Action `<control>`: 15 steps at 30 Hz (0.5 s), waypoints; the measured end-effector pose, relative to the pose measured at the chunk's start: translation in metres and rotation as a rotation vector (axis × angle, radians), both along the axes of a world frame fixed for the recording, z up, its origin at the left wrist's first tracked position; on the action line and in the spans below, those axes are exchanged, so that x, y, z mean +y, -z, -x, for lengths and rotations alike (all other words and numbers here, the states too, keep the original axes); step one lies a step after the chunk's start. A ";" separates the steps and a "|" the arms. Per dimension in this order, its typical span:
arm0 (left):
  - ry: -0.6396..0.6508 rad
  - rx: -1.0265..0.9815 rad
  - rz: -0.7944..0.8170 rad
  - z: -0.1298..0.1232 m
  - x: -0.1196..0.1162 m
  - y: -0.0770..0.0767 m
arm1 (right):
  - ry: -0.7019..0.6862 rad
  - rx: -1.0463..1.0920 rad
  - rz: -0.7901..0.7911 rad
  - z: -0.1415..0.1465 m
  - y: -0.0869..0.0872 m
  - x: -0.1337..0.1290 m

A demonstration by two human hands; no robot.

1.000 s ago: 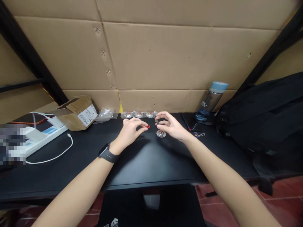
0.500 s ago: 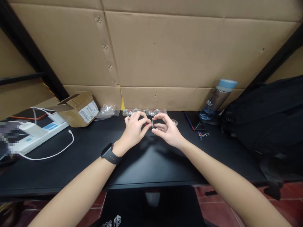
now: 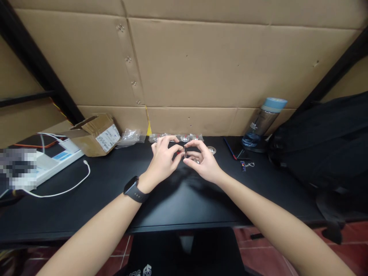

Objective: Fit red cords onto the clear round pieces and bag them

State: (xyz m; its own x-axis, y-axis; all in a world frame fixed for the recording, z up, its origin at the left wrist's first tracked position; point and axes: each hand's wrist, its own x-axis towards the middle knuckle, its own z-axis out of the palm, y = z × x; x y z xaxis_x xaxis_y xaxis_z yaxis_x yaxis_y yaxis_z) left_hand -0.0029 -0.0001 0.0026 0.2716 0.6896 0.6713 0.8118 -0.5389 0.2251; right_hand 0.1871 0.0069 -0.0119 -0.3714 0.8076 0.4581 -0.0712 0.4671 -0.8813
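Note:
My left hand (image 3: 165,157) wears a black watch (image 3: 135,188) at the wrist. Its thumb and index finger pinch a small red piece (image 3: 178,152), mostly hidden by the fingertips. Facing it, my right hand (image 3: 203,160) grips a thin round disc (image 3: 185,152) by its rim between thumb and fingers. The disc is seen almost edge-on, and the red piece is right beside it; whether they touch I cannot tell. Both hands are above the black table. Behind my right hand lies a shiny, clear round piece (image 3: 212,150).
Small clear bags with round shiny pieces (image 3: 185,138) line the back edge. To the left are an opened cardboard box (image 3: 89,135), a crumpled plastic bag (image 3: 130,137) and a white power strip (image 3: 54,168). A bottle (image 3: 263,124), phone (image 3: 237,148), keychain (image 3: 246,165) and black backpack (image 3: 322,153) occupy the right.
Both hands stay nearly in place. The disc in my right hand has turned slightly, showing more of its face. The camera view has shifted a little.

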 end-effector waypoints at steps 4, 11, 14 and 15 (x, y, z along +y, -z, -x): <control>0.009 -0.013 0.004 0.000 0.001 0.002 | 0.006 0.006 0.005 0.001 0.001 0.000; 0.031 -0.025 0.000 -0.001 0.002 0.006 | 0.013 0.010 -0.001 0.001 0.003 0.001; 0.042 -0.032 -0.008 -0.002 0.001 0.005 | 0.024 0.008 -0.021 0.002 0.003 -0.001; 0.041 -0.033 -0.007 -0.002 0.001 0.005 | 0.028 0.005 -0.026 0.002 0.003 -0.001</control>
State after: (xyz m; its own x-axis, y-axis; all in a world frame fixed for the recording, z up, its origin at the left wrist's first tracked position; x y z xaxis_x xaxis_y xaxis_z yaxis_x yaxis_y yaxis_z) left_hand -0.0011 0.0007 -0.0023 0.2778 0.6734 0.6851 0.7810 -0.5735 0.2470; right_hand 0.1852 0.0057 -0.0146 -0.3460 0.8057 0.4807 -0.0625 0.4914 -0.8687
